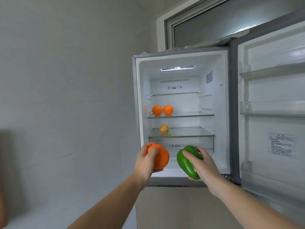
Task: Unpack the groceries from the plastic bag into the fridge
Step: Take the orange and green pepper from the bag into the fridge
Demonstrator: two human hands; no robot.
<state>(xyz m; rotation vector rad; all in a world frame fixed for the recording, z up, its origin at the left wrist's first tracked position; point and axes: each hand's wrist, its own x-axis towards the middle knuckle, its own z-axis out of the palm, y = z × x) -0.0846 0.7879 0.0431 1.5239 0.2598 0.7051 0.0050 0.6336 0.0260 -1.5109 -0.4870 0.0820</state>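
Your left hand, arm outstretched, has its grip clamped on an orange before the open fridge. Two oranges sit on the shelf above. Your right hand, also extended, grips a green pepper.

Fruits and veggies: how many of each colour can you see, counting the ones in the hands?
Orange: 3, two oranges on the upper shelf and one orange in the left hand.
Green: 1, the green pepper in the right hand.
Yellow-orange: 1, a yellowish fruit on the lower shelf.
Total: 5
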